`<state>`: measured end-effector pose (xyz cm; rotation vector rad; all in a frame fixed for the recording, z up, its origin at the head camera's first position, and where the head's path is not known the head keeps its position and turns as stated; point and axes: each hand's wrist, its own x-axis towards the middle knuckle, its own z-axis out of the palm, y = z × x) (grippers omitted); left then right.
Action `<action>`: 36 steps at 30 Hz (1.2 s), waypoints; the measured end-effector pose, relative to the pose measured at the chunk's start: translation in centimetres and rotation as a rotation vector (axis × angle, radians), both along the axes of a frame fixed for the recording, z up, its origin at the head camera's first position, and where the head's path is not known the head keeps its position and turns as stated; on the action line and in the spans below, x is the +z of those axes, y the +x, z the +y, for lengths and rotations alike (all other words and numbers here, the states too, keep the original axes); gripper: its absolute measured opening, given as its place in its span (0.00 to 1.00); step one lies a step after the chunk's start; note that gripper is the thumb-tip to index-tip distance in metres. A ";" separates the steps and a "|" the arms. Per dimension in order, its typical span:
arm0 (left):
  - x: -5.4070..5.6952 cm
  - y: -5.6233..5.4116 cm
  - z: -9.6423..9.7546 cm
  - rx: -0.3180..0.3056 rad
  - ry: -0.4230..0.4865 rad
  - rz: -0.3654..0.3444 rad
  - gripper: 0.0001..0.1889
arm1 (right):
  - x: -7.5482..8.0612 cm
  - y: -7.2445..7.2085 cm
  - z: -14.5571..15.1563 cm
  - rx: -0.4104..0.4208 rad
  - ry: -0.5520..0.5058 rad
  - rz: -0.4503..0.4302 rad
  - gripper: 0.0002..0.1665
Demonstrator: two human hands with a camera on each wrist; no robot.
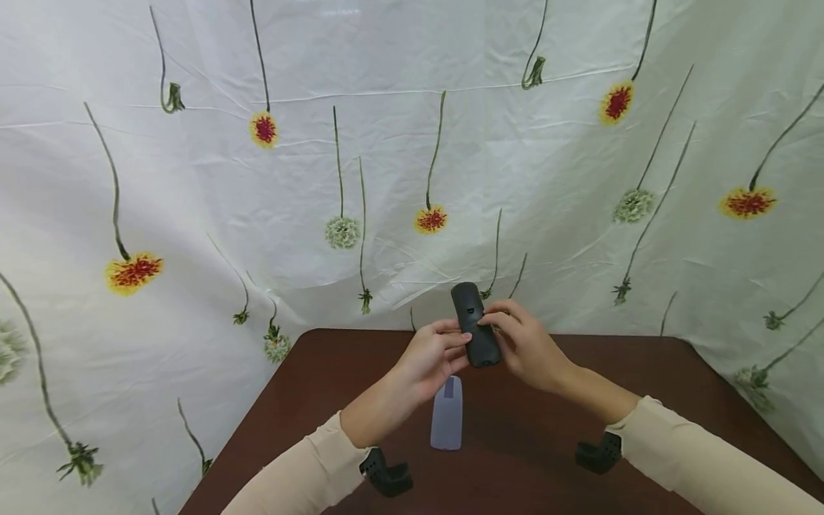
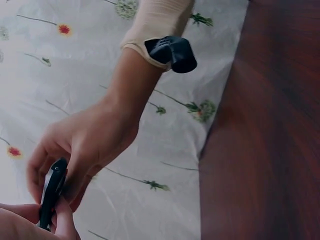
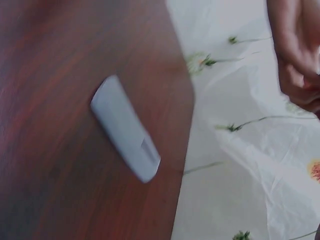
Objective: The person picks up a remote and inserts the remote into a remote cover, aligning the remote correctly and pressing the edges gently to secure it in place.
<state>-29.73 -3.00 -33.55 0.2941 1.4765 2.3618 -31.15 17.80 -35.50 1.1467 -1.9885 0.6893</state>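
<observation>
A black remote control (image 1: pixel 475 325) is held up over the far part of the table, tilted, its back face toward the head camera. My left hand (image 1: pixel 430 357) grips it from the left side, with fingers along its edge. From the right, my right hand (image 1: pixel 531 347) holds the same remote, fingertips on its back face. The left wrist view catches the remote (image 2: pixel 52 192) edge-on between the right hand (image 2: pixel 95 137) and the left hand's fingers (image 2: pixel 62 220). Below the hands, a pale grey, see-through sleeve-like cover (image 1: pixel 447 418) lies on the table.
The dark brown wooden table (image 1: pixel 534 443) has rounded far corners. Behind and beside it hangs a white curtain (image 1: pixel 386 64) printed with flowers. A black wrist mount is on each sleeve, the left (image 1: pixel 386 476) and the right (image 1: pixel 599 454).
</observation>
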 end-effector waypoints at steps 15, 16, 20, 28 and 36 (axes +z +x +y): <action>-0.7 -0.2 0.4 0.087 -0.040 0.078 0.21 | 0.3 1.6 -0.3 -0.017 -0.369 -0.589 0.15; -0.9 -0.2 0.4 0.091 -0.045 0.087 0.21 | 0.3 1.6 -0.3 -0.013 -0.387 -0.610 0.16; -1.4 -0.1 0.6 0.113 -0.065 0.128 0.22 | 0.0 1.5 -0.6 0.012 -0.468 -0.700 0.20; -1.7 -0.1 0.9 0.210 -0.119 0.211 0.23 | 0.4 0.9 -0.6 0.056 -0.529 -0.840 0.28; -2.0 -0.1 0.8 0.235 -0.169 0.331 0.23 | 0.4 0.3 -0.6 0.117 -0.539 -0.904 0.25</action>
